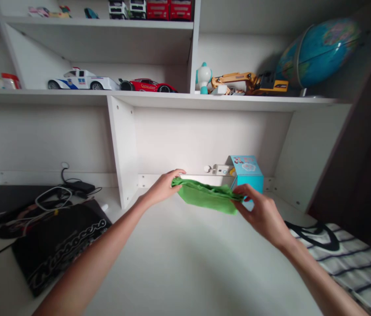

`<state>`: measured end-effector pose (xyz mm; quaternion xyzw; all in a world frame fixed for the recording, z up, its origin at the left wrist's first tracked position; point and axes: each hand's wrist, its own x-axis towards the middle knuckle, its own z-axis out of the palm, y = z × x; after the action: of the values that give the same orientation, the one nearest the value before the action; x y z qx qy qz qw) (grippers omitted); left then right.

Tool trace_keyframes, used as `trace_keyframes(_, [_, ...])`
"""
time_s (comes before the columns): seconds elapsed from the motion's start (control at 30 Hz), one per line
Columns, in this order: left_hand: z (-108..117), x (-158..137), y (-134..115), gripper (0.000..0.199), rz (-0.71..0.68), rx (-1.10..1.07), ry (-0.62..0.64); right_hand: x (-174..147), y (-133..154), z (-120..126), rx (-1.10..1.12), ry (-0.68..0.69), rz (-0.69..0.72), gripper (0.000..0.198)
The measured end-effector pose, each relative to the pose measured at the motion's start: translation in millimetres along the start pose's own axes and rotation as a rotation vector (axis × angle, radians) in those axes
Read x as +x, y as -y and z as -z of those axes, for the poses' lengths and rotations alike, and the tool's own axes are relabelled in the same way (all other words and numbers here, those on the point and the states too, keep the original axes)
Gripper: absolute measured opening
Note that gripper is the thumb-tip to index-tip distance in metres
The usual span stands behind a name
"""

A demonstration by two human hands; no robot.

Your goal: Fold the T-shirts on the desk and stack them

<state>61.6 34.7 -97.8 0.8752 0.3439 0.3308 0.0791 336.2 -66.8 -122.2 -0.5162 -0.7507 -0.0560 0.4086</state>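
A bright green folded cloth (205,197) is stretched between my two hands above the white desk top (185,263). My left hand (164,188) pinches its left end, with the thumb below and the fingers on top. At the other end, my right hand (258,210) grips the cloth's right corner between thumb and fingers. The cloth's upper edge is bunched in layers, and its lower part hangs as a flat panel. Just behind my right hand stands a blue desk calendar (250,180), partly covered by it.
Left lie a black printed bag (63,241), tangled cables (54,199) and a black laptop (4,199). A striped cloth (353,254) is at the right. Overhead, a shelf (159,100) carries a white toy car (82,80), red car (148,85), toy excavator (251,82) and globe (320,52).
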Motion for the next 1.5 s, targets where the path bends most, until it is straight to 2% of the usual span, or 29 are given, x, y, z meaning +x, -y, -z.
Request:
trace_keyframes(0.07, [1,-14,5,0.044,-0.007,0.067,0.146,-25,28,7,0.050,0.164,0.120,0.019])
trace_keyframes(0.13, [-6,-31,13,0.051,0.069,0.196,0.406,-47,45,8,0.088,0.437,0.186,0.023])
trace_keyframes(0.2, [-18,-47,13,0.056,0.168,0.318,0.616,-59,47,2,0.107,0.630,0.187,0.023])
trace_keyframes(0.23, [-26,-54,9,0.056,0.177,0.336,0.653,-61,41,-4,0.106,0.671,0.168,0.024])
trace_keyframes(0.3, [-47,-66,-11,0.049,0.074,0.264,0.604,-57,17,-24,0.069,0.680,0.112,0.026])
trace_keyframes(0.37, [-73,-76,-39,0.045,-0.106,0.141,0.536,-50,-14,-50,-0.005,0.645,0.050,0.029])
trace_keyframes(0.43, [-99,-86,-65,0.049,-0.220,0.093,0.554,-45,-44,-75,-0.073,0.621,-0.004,0.032])
trace_keyframes(0.53, [-126,-100,-83,0.056,-0.227,0.136,0.599,-50,-70,-96,-0.136,0.610,-0.046,0.035])
trace_keyframes(0.6, [-129,-106,-77,0.058,-0.172,0.156,0.572,-61,-73,-100,-0.187,0.589,-0.057,0.035])
trace_keyframes(0.67, [-122,-109,-63,0.056,-0.124,0.144,0.540,-79,-67,-100,-0.246,0.563,-0.067,0.034])
trace_keyframes(0.77, [-106,-108,-33,0.043,-0.046,0.129,0.525,-111,-44,-100,-0.292,0.511,-0.066,0.034])
trace_keyframes(0.87, [-97,-102,-7,0.035,0.072,0.157,0.517,-136,-12,-97,-0.241,0.434,-0.021,0.035])
trace_keyframes(1.0, [-103,-95,2,0.044,0.174,0.195,0.517,-133,14,-86,-0.084,0.456,-0.035,0.037])
trace_keyframes(1.13, [-118,-100,-9,0.070,0.218,0.190,0.547,-116,-4,-92,-0.193,0.383,-0.109,0.045])
trace_keyframes(1.23, [-128,-105,-6,0.071,0.209,0.166,0.573,-115,-19,-109,-0.272,0.542,-0.186,0.061])
trace_keyframes(1.33, [-133,-106,7,0.066,0.207,0.159,0.572,-117,-23,-116,-0.285,0.659,-0.231,0.065])
trace_keyframes(1.43, [-131,-108,16,0.067,0.345,0.252,0.471,-116,-28,-109,-0.248,0.672,-0.241,0.067])
trace_keyframes(1.5, [-127,-113,17,0.067,0.460,0.323,0.403,-115,-38,-102,-0.267,0.615,-0.311,0.064])
